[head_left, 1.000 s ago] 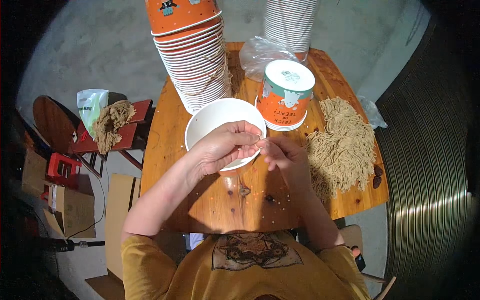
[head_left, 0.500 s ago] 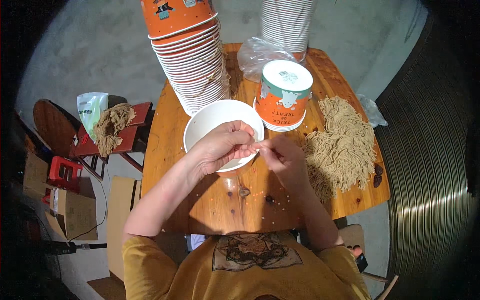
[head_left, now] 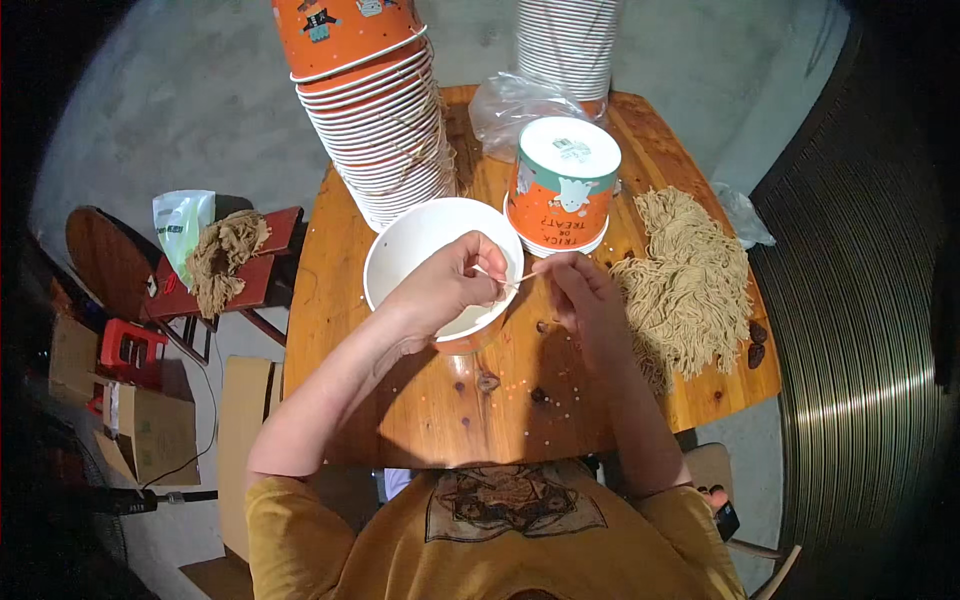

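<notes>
A white-lined paper bucket (head_left: pixel 410 245) stands upright in front of me, a small hole showing in its left wall. Over its right rim my left hand (head_left: pixel 462 280) is closed, thumb against fingers, on a thin tan cord (head_left: pixel 527 277). Just to the right, my right hand (head_left: pixel 583 300) pinches the same cord, and a short length stretches between the two hands. Whether the cord passes through the bucket wall is hidden behind my left fingers. A heap of tan cords (head_left: pixel 690 285) lies right of my right hand.
A tall stack of orange buckets (head_left: pixel 375 130) rises behind the open one. An upturned orange and green bucket (head_left: pixel 565 195) stands back right, near a clear plastic bag (head_left: pixel 515 110) and another stack (head_left: pixel 567 50). A red stool (head_left: pixel 245 285) holds more cord at left.
My hands have drawn apart slightly, the right one moving up and right. More of the cord now shows between them.
</notes>
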`<state>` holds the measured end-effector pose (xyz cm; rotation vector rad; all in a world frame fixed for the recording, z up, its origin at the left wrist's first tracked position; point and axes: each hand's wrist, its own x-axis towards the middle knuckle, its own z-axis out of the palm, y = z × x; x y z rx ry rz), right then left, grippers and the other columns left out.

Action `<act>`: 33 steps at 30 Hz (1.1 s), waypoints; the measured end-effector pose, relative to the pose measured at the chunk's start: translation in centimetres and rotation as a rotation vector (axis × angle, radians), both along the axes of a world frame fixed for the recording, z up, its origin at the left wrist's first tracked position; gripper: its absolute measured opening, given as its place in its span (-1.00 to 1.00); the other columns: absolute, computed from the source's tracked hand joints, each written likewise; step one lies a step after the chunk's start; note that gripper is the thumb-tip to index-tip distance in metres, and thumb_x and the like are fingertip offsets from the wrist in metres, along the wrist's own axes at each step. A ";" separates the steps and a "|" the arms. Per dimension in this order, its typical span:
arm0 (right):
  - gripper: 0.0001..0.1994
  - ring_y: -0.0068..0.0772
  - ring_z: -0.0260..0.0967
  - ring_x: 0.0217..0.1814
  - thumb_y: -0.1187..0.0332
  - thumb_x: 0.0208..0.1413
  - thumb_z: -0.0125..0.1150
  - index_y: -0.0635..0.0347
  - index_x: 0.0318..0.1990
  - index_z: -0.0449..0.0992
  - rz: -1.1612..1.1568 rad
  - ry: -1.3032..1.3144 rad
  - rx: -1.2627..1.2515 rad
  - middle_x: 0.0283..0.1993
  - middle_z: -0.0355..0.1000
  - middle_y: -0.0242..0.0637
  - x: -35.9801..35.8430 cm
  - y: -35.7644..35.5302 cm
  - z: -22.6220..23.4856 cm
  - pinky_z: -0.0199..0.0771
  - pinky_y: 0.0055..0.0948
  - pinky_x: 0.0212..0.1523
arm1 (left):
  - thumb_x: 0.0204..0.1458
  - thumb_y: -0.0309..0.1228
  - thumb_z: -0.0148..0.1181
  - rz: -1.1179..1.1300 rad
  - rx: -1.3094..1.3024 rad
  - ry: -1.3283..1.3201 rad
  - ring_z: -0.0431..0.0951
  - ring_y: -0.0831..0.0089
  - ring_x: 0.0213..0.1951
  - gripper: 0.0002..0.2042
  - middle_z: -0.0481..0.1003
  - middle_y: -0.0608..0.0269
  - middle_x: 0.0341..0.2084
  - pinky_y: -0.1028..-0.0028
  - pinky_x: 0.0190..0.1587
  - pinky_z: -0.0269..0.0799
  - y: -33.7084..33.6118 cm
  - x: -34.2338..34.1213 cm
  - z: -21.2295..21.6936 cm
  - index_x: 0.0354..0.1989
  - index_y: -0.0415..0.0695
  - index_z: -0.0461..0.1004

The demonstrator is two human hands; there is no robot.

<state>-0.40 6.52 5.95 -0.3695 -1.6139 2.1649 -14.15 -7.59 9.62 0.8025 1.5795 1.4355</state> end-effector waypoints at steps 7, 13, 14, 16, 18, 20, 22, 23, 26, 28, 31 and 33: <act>-0.92 -0.69 0.24 -0.46 0.46 0.04 0.21 0.22 -0.32 0.48 -0.074 0.033 0.580 -0.50 0.29 -0.47 -0.7 -1.2 0.2 0.26 -0.59 -0.45 | -0.09 -0.65 0.13 -0.005 0.018 0.179 0.30 0.64 -0.31 -0.74 0.32 0.37 -0.38 0.62 -0.18 0.29 0.3 0.7 0.4 -0.23 -0.16 0.28; -0.91 -0.52 0.28 -0.48 0.47 -0.01 0.22 0.22 -0.39 0.43 -0.133 0.046 0.788 -0.46 0.31 -0.31 -0.8 -0.7 0.3 0.32 -0.51 -0.42 | -0.05 -0.60 0.13 -0.055 0.022 0.283 0.30 0.60 -0.31 -0.74 0.30 0.34 -0.34 0.59 -0.18 0.30 -0.1 0.5 -0.1 -0.16 -0.17 0.28; -0.91 -0.52 0.28 -0.48 0.47 -0.01 0.22 0.22 -0.39 0.43 -0.130 0.047 0.789 -0.46 0.31 -0.31 -0.9 -0.8 0.2 0.32 -0.51 -0.42 | -0.04 -0.59 0.13 -0.053 0.059 0.354 0.31 0.57 -0.31 -0.74 0.29 0.31 -0.33 0.57 -0.18 0.30 -0.1 0.3 -0.6 -0.16 -0.17 0.31; -0.90 -0.54 0.28 -0.47 0.45 -0.01 0.23 0.23 -0.40 0.42 -0.149 0.040 0.737 -0.46 0.32 -0.32 -0.9 -0.9 0.0 0.31 -0.51 -0.42 | -0.04 -0.57 0.13 -0.052 0.097 0.423 0.31 0.54 -0.30 -0.75 0.28 0.27 -0.32 0.56 -0.18 0.30 -0.1 0.5 -0.3 -0.15 -0.18 0.33; -0.90 -0.55 0.28 -0.48 0.46 -0.01 0.22 0.23 -0.40 0.42 -0.154 0.040 0.720 -0.46 0.32 -0.32 -1.0 -0.9 -0.4 0.31 -0.52 -0.42 | -0.05 -0.55 0.13 -0.045 -0.015 0.642 0.32 0.47 -0.29 -0.78 0.26 0.20 -0.31 0.52 -0.18 0.31 -0.2 1.0 0.7 -0.19 -0.20 0.38; -0.90 -0.55 0.28 -0.48 0.46 0.00 0.22 0.24 -0.39 0.42 -0.158 0.042 0.702 -0.46 0.33 -0.32 -1.0 -1.1 -0.4 0.31 -0.53 -0.43 | -0.06 -0.54 0.12 -0.038 -0.027 0.670 0.33 0.43 -0.29 -0.81 0.25 0.17 -0.32 0.49 -0.18 0.32 -0.2 0.9 0.6 -0.23 -0.20 0.39; -0.89 -0.56 0.28 -0.49 0.47 0.00 0.23 0.25 -0.38 0.41 -0.165 0.060 0.684 -0.46 0.33 -0.33 -1.0 -1.3 -0.2 0.31 -0.55 -0.44 | -0.06 -0.54 0.11 -0.034 -0.037 0.698 0.34 0.39 -0.28 -0.84 0.24 0.14 -0.32 0.46 -0.18 0.33 -0.2 0.8 0.3 -0.27 -0.21 0.39; -0.89 -0.56 0.28 -0.49 0.47 0.00 0.23 0.25 -0.38 0.41 -0.164 0.061 0.685 -0.46 0.33 -0.33 -1.0 -1.3 -0.2 0.31 -0.55 -0.44 | -0.06 -0.54 0.10 0.000 0.013 0.800 0.36 0.35 -0.29 -0.86 0.23 0.12 -0.31 0.43 -0.19 0.35 -0.2 0.8 0.0 -0.29 -0.22 0.39; -0.89 -0.57 0.29 -0.50 0.48 0.00 0.23 0.26 -0.36 0.41 -0.183 0.100 0.708 -0.47 0.33 -0.34 -1.1 -1.1 -0.5 0.32 -0.56 -0.45 | -0.04 -0.55 0.08 0.033 0.073 0.901 0.39 0.24 -0.31 -0.89 0.22 0.07 -0.29 0.35 -0.21 0.38 -0.1 1.3 0.2 -0.32 -0.25 0.36; -0.89 -0.57 0.30 -0.49 0.48 0.00 0.24 0.26 -0.36 0.41 -0.186 0.079 0.717 -0.47 0.34 -0.34 -1.0 -1.1 -0.6 0.33 -0.55 -0.45 | -0.03 -0.56 0.07 0.039 0.077 0.902 0.41 0.18 -0.32 -0.90 0.21 0.04 -0.28 0.30 -0.23 0.40 -0.1 1.9 0.4 -0.32 -0.25 0.35; -0.89 -0.56 0.31 -0.49 0.48 0.01 0.23 0.27 -0.36 0.41 -0.208 0.067 0.765 -0.45 0.34 -0.33 -0.9 -1.3 -0.1 0.33 -0.55 -0.44 | 0.00 -0.55 0.05 0.071 0.076 0.968 0.44 0.03 -0.32 -0.91 0.21 0.00 -0.27 0.20 -0.26 0.41 -0.1 2.3 0.4 -0.32 -0.25 0.33; -0.89 -0.55 0.31 -0.49 0.48 0.01 0.23 0.27 -0.36 0.41 -0.210 0.075 0.772 -0.45 0.34 -0.33 -0.9 -1.3 -0.4 0.34 -0.54 -0.44 | 0.01 -0.55 0.06 0.087 0.055 0.984 0.44 -0.08 -0.31 -0.90 0.22 -0.04 -0.26 0.14 -0.28 0.40 -0.1 2.3 0.2 -0.31 -0.25 0.33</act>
